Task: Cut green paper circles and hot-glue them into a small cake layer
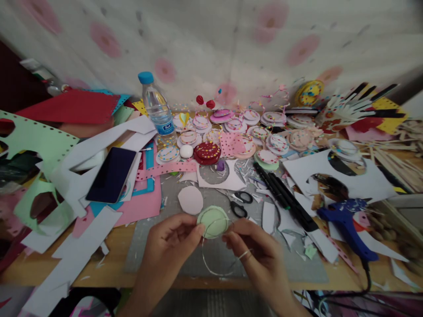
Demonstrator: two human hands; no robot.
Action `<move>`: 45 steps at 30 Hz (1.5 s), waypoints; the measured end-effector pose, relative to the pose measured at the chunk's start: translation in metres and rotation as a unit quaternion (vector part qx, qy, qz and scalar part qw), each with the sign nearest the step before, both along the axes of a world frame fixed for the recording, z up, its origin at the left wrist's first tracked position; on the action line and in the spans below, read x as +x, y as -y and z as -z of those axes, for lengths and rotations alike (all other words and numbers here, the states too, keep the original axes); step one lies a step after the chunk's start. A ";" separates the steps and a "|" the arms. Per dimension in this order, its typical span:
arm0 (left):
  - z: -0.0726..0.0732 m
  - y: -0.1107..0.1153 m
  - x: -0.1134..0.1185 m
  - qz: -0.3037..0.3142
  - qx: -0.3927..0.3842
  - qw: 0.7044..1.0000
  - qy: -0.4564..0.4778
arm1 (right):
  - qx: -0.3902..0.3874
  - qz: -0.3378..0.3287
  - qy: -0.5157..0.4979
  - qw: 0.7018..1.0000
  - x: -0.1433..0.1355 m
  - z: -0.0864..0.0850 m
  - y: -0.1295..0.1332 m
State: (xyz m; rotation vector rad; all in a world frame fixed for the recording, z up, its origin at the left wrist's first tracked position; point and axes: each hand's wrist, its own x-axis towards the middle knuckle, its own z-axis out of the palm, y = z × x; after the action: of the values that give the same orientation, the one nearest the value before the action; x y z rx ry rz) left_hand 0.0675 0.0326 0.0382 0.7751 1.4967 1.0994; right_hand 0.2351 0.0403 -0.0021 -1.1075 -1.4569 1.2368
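Observation:
Between finger and thumb, my left hand (pixel 176 240) grips the left edge of a pale green foam disc (pixel 214 219), which is made of stacked round layers. My right hand (pixel 256 246) pinches a thin whitish cord (pixel 214 272) at the disc's right side. The cord curves over the disc face and hangs below it in a loose loop. Just beyond the disc, a pale pink-white paper circle (pixel 191 200) lies on the grey cutting mat (pixel 158 259). Black-handled scissors (pixel 238 208) rest on the mat behind my right hand.
Decorated discs, one dark red (pixel 207 152), crowd the back beside a water bottle (pixel 160 108). A phone (pixel 112 175) lies on paper scraps at left. Black pens (pixel 274 187) and a blue glue gun (pixel 350 224) with its cable are at right. A cup of pens (pixel 333 116) stands behind.

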 end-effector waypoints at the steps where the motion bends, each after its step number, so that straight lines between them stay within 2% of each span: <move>1: -0.001 0.000 0.000 0.000 0.000 1.000 -0.004 | 0.005 -0.003 0.004 1.000 0.001 0.000 0.000; 7: 0.001 0.002 0.000 -0.009 0.012 0.999 -0.048 | 0.048 -0.030 0.043 0.997 0.002 -0.002 0.003; 12: 0.010 0.003 -0.002 0.021 0.059 0.991 -0.116 | 0.092 -0.033 0.106 0.990 -0.001 0.000 0.005; 17: 0.017 0.006 0.000 -0.011 0.100 0.973 -0.208 | 0.099 -0.057 0.176 0.978 0.000 0.006 0.004; 24: 0.026 0.012 -0.005 0.064 0.120 0.955 -0.263 | 0.142 -0.070 0.245 0.957 0.004 0.004 -0.004; 27: 0.028 0.014 -0.007 0.087 0.129 0.946 -0.286 | 0.137 -0.099 0.257 0.951 0.006 0.002 -0.006; 30: 0.029 0.015 -0.005 0.083 0.141 0.940 -0.300 | 0.130 -0.118 0.264 0.948 0.006 0.001 -0.007; 35: 0.027 0.015 -0.006 0.066 0.130 0.942 -0.302 | 0.114 -0.113 0.268 0.950 0.006 -0.002 -0.010; 39: 0.026 0.012 -0.014 0.052 0.126 0.939 -0.314 | 0.098 -0.106 0.236 0.961 0.019 -0.003 -0.014; 42: 0.025 0.007 -0.022 0.089 0.122 0.935 -0.320 | 0.143 -0.090 0.220 0.961 0.029 -0.003 -0.015; 45: 0.025 0.002 -0.027 0.175 0.083 0.934 -0.299 | 0.195 -0.135 0.252 0.938 0.029 -0.002 -0.014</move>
State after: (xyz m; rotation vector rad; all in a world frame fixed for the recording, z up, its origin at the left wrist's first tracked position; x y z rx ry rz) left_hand 0.0403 0.0306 0.0130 1.5334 1.6756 0.7530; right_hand 0.2642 0.0542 -0.0001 -1.0083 -2.1958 0.8043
